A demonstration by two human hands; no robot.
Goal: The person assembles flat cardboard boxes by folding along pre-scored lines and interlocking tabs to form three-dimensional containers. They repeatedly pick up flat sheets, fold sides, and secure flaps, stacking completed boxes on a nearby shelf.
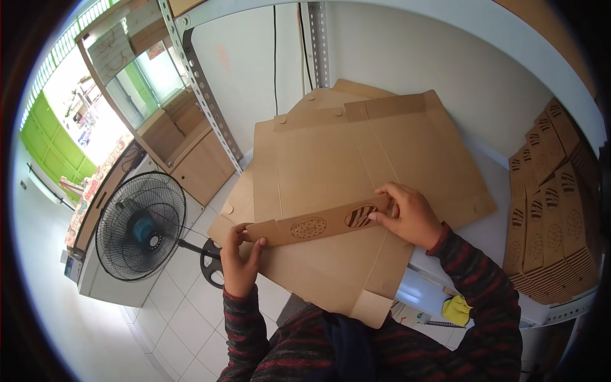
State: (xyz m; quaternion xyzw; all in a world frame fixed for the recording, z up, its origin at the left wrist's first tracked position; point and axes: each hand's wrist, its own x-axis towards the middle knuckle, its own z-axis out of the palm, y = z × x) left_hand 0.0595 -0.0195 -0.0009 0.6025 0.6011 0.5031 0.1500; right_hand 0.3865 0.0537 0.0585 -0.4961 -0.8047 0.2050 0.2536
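A flat brown cardboard box blank (312, 169) lies before me on top of other blanks. One long side flap (331, 224), printed with dark donut drawings, is folded up and faces me. At its left end my left hand (244, 258) pinches the cardboard between thumb and fingers. My right hand (407, 213) grips the flap's right end, thumb on the printed face and fingers behind. Under the flap, more cardboard (331, 274) spreads toward my body, with a small tab (371, 307) at its near corner.
Folded printed boxes (550, 223) are stacked at the right on the white shelf surface (493, 184). A black standing fan (143, 226) is at the left, beside a wooden cabinet (202, 162). Perforated metal posts (210, 95) frame the shelf. A yellow cloth (456, 310) hangs lower right.
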